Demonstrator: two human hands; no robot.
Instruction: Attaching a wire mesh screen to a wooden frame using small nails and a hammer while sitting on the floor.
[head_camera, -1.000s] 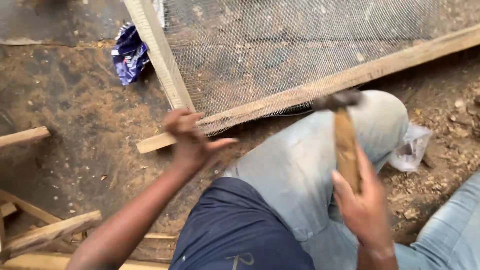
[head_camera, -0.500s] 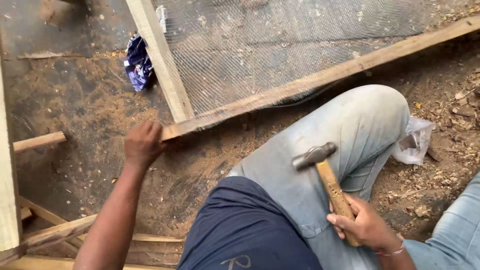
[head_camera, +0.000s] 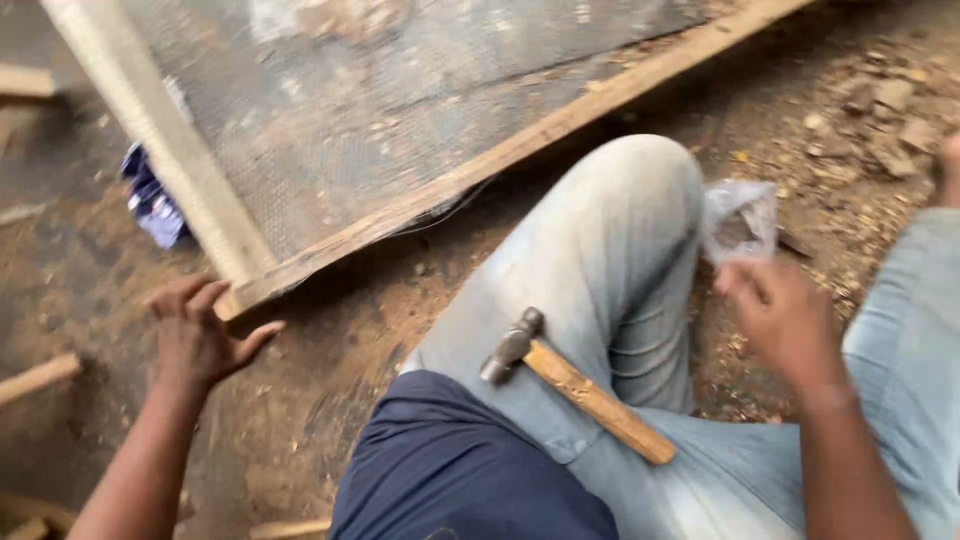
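Where it gripped the hammer (head_camera: 570, 395) before, the right hand (head_camera: 775, 320) hovers empty, left hand (head_camera: 200, 335) open on the frame (head_camera: 420, 200)

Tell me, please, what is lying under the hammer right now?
The hammer rests on the thigh of the pale jeans, neither hand on it. The cloth directly beneath the handle is covered.

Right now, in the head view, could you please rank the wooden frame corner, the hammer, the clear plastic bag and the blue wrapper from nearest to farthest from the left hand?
1. Wooden frame corner: touching the left hand, just above its fingers.
2. Blue wrapper: up and left, beside the frame.
3. Hammer: to the right, lying on the thigh.
4. Clear plastic bag: far right, beyond the knee.
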